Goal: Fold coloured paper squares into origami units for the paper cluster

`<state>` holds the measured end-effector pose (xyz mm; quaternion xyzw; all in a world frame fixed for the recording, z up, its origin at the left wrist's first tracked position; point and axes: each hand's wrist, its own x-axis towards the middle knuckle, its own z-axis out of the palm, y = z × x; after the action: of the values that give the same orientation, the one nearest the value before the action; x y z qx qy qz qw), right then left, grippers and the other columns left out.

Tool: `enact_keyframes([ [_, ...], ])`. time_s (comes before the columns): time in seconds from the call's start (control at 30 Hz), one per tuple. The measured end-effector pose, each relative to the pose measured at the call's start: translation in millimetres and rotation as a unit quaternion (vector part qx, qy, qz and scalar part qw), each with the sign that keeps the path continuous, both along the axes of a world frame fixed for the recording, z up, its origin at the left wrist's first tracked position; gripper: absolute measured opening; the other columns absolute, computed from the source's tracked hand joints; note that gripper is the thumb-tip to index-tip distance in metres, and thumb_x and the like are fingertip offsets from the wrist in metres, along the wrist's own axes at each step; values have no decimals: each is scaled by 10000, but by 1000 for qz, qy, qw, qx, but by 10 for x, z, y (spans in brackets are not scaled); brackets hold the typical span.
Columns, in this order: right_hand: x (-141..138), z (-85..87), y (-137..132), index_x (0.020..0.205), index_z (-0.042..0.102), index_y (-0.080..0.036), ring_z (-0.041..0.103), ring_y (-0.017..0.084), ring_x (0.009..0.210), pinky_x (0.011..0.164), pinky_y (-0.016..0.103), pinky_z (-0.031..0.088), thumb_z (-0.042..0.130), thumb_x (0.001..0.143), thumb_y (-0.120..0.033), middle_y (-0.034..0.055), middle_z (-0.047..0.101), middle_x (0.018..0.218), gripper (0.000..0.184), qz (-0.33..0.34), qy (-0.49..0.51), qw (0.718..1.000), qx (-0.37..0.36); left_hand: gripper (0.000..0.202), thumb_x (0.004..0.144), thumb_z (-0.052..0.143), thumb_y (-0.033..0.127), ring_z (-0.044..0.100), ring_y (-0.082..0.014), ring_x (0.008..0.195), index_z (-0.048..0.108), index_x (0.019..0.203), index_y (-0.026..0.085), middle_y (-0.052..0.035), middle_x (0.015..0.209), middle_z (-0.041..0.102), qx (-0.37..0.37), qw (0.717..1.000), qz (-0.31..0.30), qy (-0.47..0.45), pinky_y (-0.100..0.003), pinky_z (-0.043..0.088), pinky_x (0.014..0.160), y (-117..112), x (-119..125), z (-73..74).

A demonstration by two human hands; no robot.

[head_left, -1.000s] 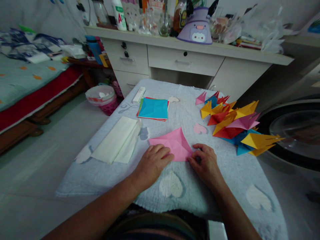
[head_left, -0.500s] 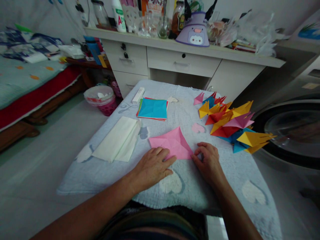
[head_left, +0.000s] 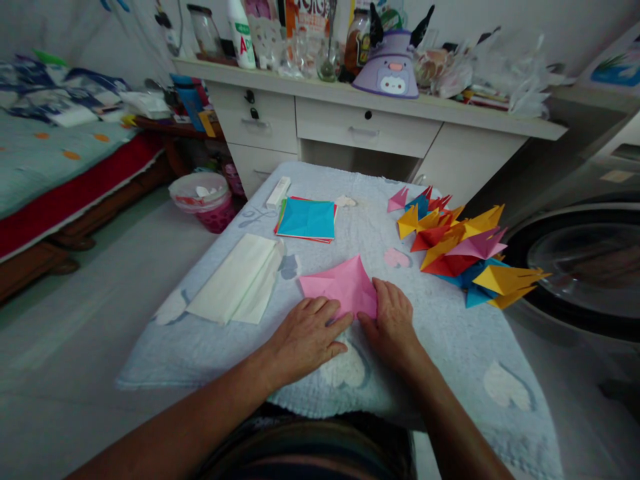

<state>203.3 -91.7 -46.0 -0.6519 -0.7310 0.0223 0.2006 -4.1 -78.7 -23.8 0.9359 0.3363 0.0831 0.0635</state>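
Observation:
A sheet of pink origami paper (head_left: 345,283) with crease lines lies on the table in front of me, one corner pointing away. My left hand (head_left: 313,330) rests on its near left edge, fingers laid out and thumb spread. At the right side of the sheet is my right hand (head_left: 393,320), thumb by the near edge and fingers along the right side, covering the right corner. This hand is also open, pressing on the paper. Beyond the sheet sits a stack of coloured paper squares (head_left: 306,219), blue on top.
Folded paper cranes (head_left: 457,247) in several colours cluster at the table's right. A folded pale cloth or tissue (head_left: 240,280) lies on the left, with a small white box (head_left: 279,192) behind it. Further back stands a white desk (head_left: 370,123); a pink bin (head_left: 205,200) is on the floor.
My right hand has moved left and slightly forward, from pinching the right corner to lying over the paper's right side. The left hand stays in place on the sheet.

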Motion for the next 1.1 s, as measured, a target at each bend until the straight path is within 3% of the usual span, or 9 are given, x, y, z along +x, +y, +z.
enact_keyframes([
  [0.27, -15, -30, -28, 1421, 347, -94, 458, 359, 1237, 1022, 534, 362, 512, 875, -406, 224, 514, 1329, 650, -10, -17, 1000, 12, 518, 870, 630, 442, 423, -263, 1284, 491, 1336, 264, -62, 1443, 473, 15, 1000, 20, -16, -412, 362, 1037, -59, -78, -69],
  [0.5, -35, -32, -15, 1441, 332, -111, 460, 380, 1227, 996, 543, 365, 509, 873, -517, 222, 511, 1335, 720, -25, -24, 999, 24, 561, 879, 590, 501, 380, -258, 1362, 465, 1373, 266, -63, 1502, 431, 11, 1000, 25, 2, -424, 331, 1063, -76, -275, -62],
  [0.77, -158, 2, -10, 1466, 289, -71, 453, 434, 1184, 975, 588, 334, 508, 771, -743, 248, 511, 1315, 991, -48, -41, 998, 26, 543, 901, 561, 489, 392, -240, 1370, 463, 1385, 265, -47, 1492, 455, 2, 1000, 5, 22, -406, 330, 1068, -79, -444, -30],
  [1.1, 5, 45, -45, 1532, 172, -160, 457, 379, 1200, 992, 550, 339, 521, 839, -609, 187, 507, 1328, 897, -52, -38, 998, -17, 470, 921, 549, 448, 450, -216, 1332, 510, 1341, 241, -42, 1419, 541, 19, 1000, -11, -5, -386, 376, 1044, -14, -503, -84],
])
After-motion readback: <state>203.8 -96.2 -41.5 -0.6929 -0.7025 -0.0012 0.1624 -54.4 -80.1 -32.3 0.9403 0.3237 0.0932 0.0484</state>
